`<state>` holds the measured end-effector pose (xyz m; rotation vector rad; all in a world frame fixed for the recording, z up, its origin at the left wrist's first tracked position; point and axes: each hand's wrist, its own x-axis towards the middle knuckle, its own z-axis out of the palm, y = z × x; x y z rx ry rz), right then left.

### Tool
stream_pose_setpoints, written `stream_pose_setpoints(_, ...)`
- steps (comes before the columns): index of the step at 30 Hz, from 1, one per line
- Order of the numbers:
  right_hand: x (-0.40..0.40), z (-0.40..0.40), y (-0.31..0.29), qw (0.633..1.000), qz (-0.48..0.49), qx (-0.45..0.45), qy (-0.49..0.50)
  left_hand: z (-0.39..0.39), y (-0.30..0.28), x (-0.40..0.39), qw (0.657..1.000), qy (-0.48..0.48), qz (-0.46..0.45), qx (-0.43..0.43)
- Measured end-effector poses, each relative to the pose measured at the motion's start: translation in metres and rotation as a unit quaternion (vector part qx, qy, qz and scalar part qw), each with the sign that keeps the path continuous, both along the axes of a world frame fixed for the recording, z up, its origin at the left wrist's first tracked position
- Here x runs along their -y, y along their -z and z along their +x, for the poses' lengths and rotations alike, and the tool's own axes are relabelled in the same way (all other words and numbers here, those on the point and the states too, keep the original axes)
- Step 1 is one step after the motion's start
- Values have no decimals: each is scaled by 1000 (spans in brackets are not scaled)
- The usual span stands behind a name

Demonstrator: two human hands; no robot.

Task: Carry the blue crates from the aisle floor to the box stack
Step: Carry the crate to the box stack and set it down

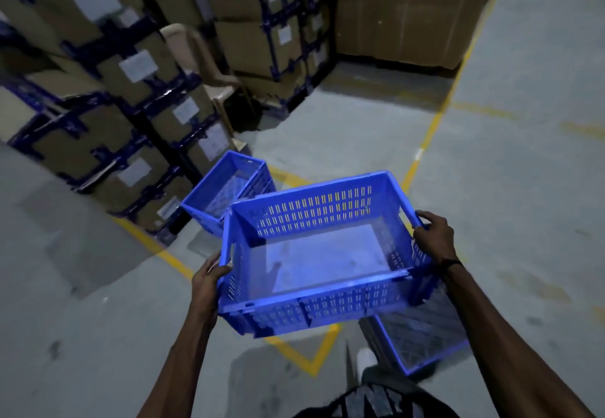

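Observation:
I hold an empty blue perforated crate (pixel 324 254) in the air above the aisle floor. My left hand (pixel 208 278) grips its left end rim and my right hand (pixel 433 232) grips its right end handle. A second blue crate (pixel 229 188) rests on the floor just beyond it, beside the foot of the box stack (pixel 131 116). A third blue crate (pixel 422 339) lies on the floor under the held one at the lower right, partly hidden. The stack is brown cartons with dark blue bands and white labels.
Yellow floor lines (pixel 435 122) run across the grey concrete. A beige plastic chair (pixel 203 64) is wedged between carton stacks. A tall brown cardboard wall (pixel 409 11) stands at the back right. My shoe (pixel 365 357) shows below the crate.

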<state>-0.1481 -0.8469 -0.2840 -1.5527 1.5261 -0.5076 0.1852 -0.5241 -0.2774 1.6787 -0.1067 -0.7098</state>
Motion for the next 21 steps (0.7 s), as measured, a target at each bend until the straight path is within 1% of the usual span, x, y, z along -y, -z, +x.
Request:
stream_pose_setpoints(2,21,22,5,1000,1,-1,-23,11,-3,6,1000,-12,-3,15)
stream_pose_setpoints(6,57,64,7,998,32,6,-57,39,-16,21,999,-38,-9,18)
stream_pose_setpoints(9,78,97,8,995,56,8,-79,53,-30,32,997,-65,-37,14)
stream_pose_setpoints(13,106,143,22,989,76,-25,-128,78,-39,40,992,-117,-53,7)
stream_pose_setpoints(17,136,197,47,979,92,-59,-170,111,-38,47,989,-140,-52,-2)
stream_pose_setpoints(19,136,228,39,976,92,-76,-183,132,-31,48,986,-158,-55,-14)
stream_pose_setpoints(21,141,261,38,974,94,-74,-191,156,-18,47,980,-189,-53,-34)
